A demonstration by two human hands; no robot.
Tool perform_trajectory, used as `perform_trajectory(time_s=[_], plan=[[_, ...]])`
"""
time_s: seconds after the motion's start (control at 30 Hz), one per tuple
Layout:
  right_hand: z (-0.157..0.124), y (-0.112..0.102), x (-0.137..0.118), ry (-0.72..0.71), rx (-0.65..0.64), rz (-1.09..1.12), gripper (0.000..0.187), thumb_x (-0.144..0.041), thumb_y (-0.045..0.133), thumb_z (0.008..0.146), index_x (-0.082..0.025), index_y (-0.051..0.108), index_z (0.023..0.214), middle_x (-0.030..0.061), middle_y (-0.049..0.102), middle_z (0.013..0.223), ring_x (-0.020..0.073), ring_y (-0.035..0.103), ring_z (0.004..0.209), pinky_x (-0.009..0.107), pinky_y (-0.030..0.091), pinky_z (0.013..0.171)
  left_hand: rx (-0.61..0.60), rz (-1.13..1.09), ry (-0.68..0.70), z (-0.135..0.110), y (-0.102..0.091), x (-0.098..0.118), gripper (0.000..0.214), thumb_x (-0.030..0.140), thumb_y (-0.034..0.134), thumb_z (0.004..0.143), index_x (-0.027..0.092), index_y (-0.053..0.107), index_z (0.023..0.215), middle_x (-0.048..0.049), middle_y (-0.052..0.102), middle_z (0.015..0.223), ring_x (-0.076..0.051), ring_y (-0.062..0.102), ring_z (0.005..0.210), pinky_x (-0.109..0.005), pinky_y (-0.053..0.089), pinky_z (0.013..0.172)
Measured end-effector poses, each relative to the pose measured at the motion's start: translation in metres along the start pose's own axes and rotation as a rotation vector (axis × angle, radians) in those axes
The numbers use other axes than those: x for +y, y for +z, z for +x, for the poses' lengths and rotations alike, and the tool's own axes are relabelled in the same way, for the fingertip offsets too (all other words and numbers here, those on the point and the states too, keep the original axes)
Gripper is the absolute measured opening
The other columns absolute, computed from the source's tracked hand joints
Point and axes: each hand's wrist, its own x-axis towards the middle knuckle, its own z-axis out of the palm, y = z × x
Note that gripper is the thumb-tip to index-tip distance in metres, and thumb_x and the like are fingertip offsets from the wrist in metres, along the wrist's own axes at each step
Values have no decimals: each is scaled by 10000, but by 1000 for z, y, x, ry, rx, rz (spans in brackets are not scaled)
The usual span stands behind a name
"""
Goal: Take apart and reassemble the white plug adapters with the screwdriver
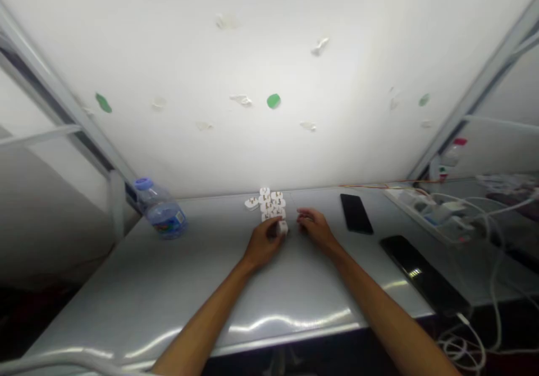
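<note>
Several white plugs [266,206] stand in a tight cluster on the grey table near the wall, brass-coloured pins upward. One more white plug [251,202] lies at the left of the cluster, a little apart from it. At the cluster's near end, my left hand [264,242] is closed on a white plug [282,228], thumb and fingers at its left side. To the right of the plugs is my right hand [316,227], its fingers loosely bent and apart. I see nothing in it. The palms are turned away from view.
A clear plastic bottle [162,210] with a blue cap stands on the left. On the right lie a black phone [356,214] and a larger black device [427,275] with a white cable. A white power strip [421,213] with chargers and cords is farther right. A white wall [252,157] closes the back.
</note>
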Motion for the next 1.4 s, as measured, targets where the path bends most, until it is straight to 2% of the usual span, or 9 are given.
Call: perform_trajectory(time_s=[0.17, 0.3, 0.4, 0.5, 0.7, 0.87, 1.1, 1.3, 1.4], plan=[[-10, 4, -7, -153, -194, -232, 280, -413, 646, 782, -170, 738, 885, 77, 735, 889, 242, 668, 887, 365, 526, 796, 2, -66, 16, -8, -5, 2, 393, 226, 665, 790, 171, 639, 1178, -133, 650, 1245, -241, 657, 1099, -381, 587, 897], [-19, 7, -14, -103, -424, -169, 376, -447, 716, 767, -175, 753, 1024, 93, 751, 1043, 260, 674, 984, 404, 509, 897, -4, -121, 29, -14, -9, 4, 325, 190, 669, 769, 174, 643, 1092, -110, 675, 1159, -235, 667, 1082, -412, 578, 932], [-21, 8, -15, -61, -527, -131, 399, -434, 757, 739, -168, 746, 1036, 89, 754, 1029, 255, 678, 960, 421, 498, 914, -30, -154, 32, -15, -11, 5, 290, 181, 678, 763, 174, 636, 1049, -93, 691, 1098, -226, 677, 1062, -419, 568, 955], [-21, 8, -15, -61, -514, -116, 372, -419, 793, 703, -174, 740, 978, 69, 747, 970, 239, 673, 935, 410, 492, 911, -58, -156, 42, -16, -13, 7, 304, 184, 692, 756, 170, 630, 1053, -96, 700, 1102, -229, 681, 1066, -420, 554, 977], [-21, 5, -13, -118, -520, -130, 458, -340, 782, 698, -226, 687, 1132, 57, 700, 1115, 234, 632, 1040, 395, 490, 930, -77, -54, 94, -17, -19, 10, 299, 188, 661, 775, 187, 605, 1068, -87, 708, 1099, -218, 692, 1036, -400, 549, 974], [-21, 3, -7, -188, -449, -227, 344, -249, 725, 686, -208, 652, 1019, 35, 677, 1059, 197, 630, 960, 333, 519, 858, 60, 239, 128, -13, -37, 0, 222, 221, 612, 785, 204, 591, 1006, -43, 687, 986, -193, 676, 939, -371, 544, 918], [-23, 5, -3, -358, -349, -362, 167, -204, 647, 704, -214, 580, 857, 51, 683, 1062, 196, 648, 918, 327, 549, 798, 223, 555, -9, -8, -54, -15, 64, 213, 553, 769, 211, 540, 832, -14, 624, 794, -198, 614, 757, -359, 506, 765], [-15, -6, -8, -366, -138, -410, 173, -293, 651, 740, -220, 578, 879, 71, 657, 1123, 226, 627, 1035, 351, 555, 825, 248, 651, -17, -10, -52, -18, 226, 197, 566, 789, 177, 604, 1011, -117, 666, 1009, -311, 603, 1039, -483, 463, 947], [-12, -10, -8, -375, -125, -498, 250, -292, 659, 748, -220, 618, 984, 61, 674, 1069, 221, 649, 973, 360, 561, 816, 236, 750, 81, -11, -39, -15, 361, 262, 570, 855, 212, 592, 1212, -131, 641, 1231, -377, 449, 1310, -617, 248, 1127]])
